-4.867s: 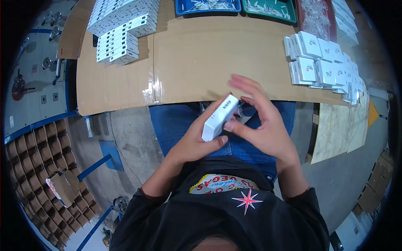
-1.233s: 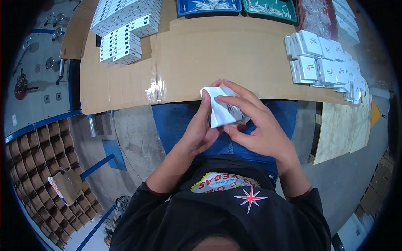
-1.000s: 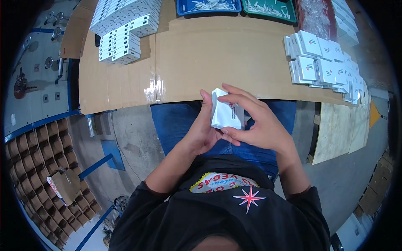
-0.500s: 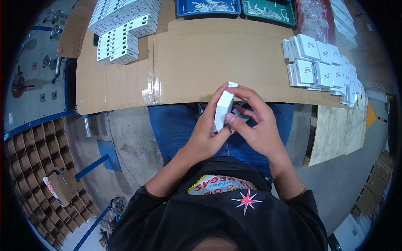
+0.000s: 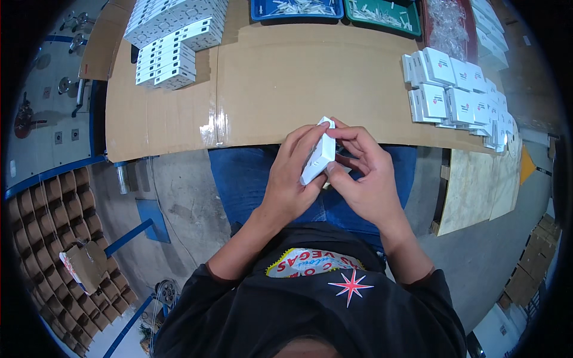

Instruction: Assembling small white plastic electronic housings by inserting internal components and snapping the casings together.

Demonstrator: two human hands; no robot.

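Observation:
Just past the table's near edge, above my lap, a thin white box-shaped piece (image 5: 323,153) is tilted between my two hands. My left hand (image 5: 289,173) wraps its left side, fingers along the far end and thumb low. On the other side my right hand (image 5: 371,185) grips it with curled fingers near the top and the thumb by its lower right edge. The underside of the piece is hidden by my fingers, so its exact kind cannot be made out.
Cardboard covers the table (image 5: 286,83). Stacked white pieces with dark cutouts (image 5: 173,59) stand at far left. Small parts fill a blue tray (image 5: 298,20) and a green tray (image 5: 382,25). Clear plastic pieces lie in a red tray (image 5: 427,27); flat white boxes (image 5: 459,98) are piled at right.
The white piece has turned in my hands, showing more of its edge and leaning further right at the top. My fingers have shifted slightly around it; both hands keep their hold.

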